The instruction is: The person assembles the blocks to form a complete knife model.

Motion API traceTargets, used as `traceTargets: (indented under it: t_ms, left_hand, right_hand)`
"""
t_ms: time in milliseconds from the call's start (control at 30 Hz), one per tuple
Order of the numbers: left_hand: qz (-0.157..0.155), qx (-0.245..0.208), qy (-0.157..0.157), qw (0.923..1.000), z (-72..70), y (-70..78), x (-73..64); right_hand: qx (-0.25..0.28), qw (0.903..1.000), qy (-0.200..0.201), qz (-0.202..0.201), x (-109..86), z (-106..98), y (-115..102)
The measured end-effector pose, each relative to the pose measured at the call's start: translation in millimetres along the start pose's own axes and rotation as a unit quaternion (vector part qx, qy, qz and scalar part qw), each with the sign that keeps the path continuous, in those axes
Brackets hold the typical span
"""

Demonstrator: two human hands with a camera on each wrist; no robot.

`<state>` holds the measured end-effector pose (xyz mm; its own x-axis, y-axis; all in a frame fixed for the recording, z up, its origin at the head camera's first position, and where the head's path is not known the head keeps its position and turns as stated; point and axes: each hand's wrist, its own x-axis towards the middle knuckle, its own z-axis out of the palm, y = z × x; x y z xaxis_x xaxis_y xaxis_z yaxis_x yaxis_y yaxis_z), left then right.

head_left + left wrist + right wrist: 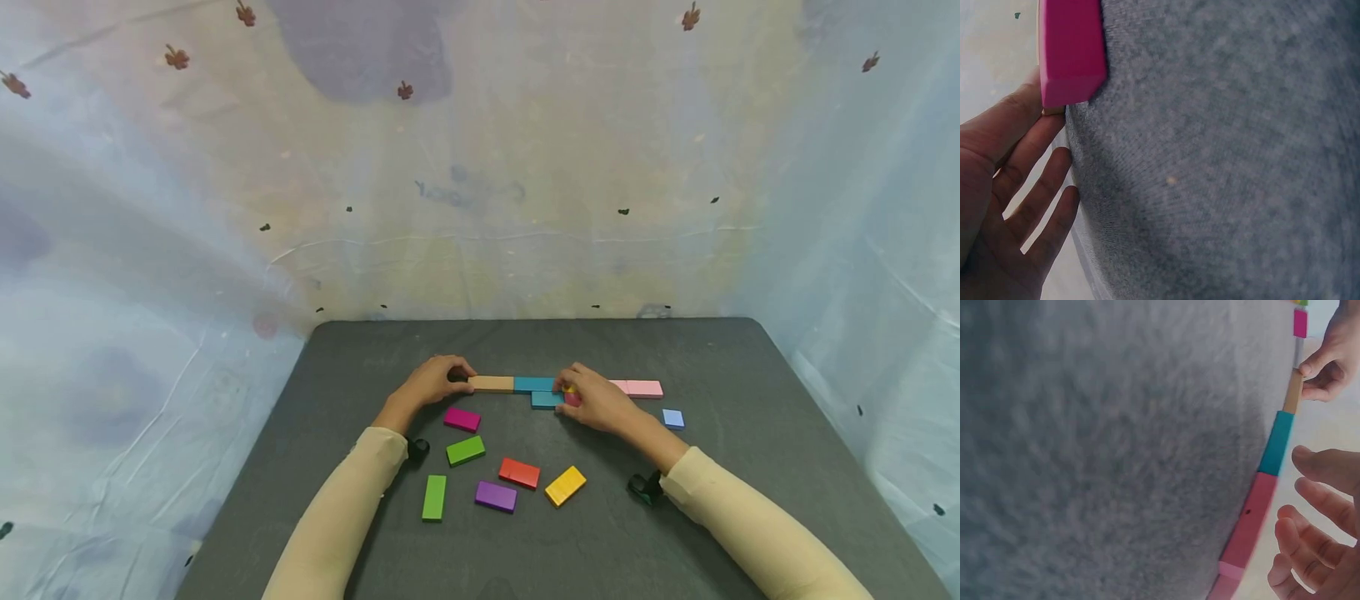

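Note:
Two rows of flat, domino-like blocks lie across the table. My left hand [431, 381] pinches the left end of the tan block [491, 384] between thumb and forefinger. Right of it are a blue block [534, 384] in the back row and another blue block [547, 400] in front. My right hand [596, 398] is over the middle of the rows, partly hiding a yellow piece and a dark pink block [1250, 519]. Its fingers [1319, 519] are loosely bent and spread beside the blocks, with nothing between them in the right wrist view. Light pink blocks [643, 389] extend to the right.
Nearer me lie a magenta block [462, 419], green blocks [466, 451], a purple block [496, 497], a red block [519, 472] and a yellow block [566, 486]. A light blue block [672, 419] sits right of my right hand. Patterned sheeting [510, 167] hangs behind the dark table.

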<state>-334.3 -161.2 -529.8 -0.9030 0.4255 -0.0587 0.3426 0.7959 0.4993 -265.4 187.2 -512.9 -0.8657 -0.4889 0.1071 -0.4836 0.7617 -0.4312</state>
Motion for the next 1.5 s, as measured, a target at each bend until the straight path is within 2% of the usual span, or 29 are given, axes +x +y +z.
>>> traceTargets:
  t_ms: [200, 400, 567, 933, 1233, 1333, 1500]
  left_hand:
    - [0.004, -0.001, 0.002, 1.0, -0.5, 1.2, -1.0]
    - [0.004, -0.001, 0.003, 1.0, 0.2, 3.6, -2.0]
    - [0.003, 0.0, 0.003, 1.0, 2.2, 3.8, -1.9]
    - [-0.006, 0.0, 0.002, 1.0, 4.6, 0.4, -0.7]
    - [-0.008, 0.0, 0.003, 1.0, 3.4, 0.3, -2.2]
    - [-0.013, -0.002, 0.0, 0.9999, 4.0, 0.3, -2.8]
    - [-0.011, -0.011, 0.002, 0.9999, 4.3, -1.4, -0.7]
  right_hand:
    - [0.025, 0.9996, 0.012, -0.001, -15.5, -7.6, -7.1]
    - [0.028, 0.9996, 0.003, 0.002, -34.0, -8.9, -12.9]
    - [0.05, 0.9986, -0.019, -0.001, -51.5, -7.9, -19.3]
    - [0.111, 0.9868, -0.098, -0.065, -84.7, 4.9, -23.4]
    - [0.145, 0.9785, -0.138, -0.049, -95.5, 14.1, -25.1]
    - [0.143, 0.9789, -0.139, -0.045, -96.3, 13.6, -26.6]
    - [0.132, 0.9821, -0.12, -0.059, -95.6, 10.5, -28.1]
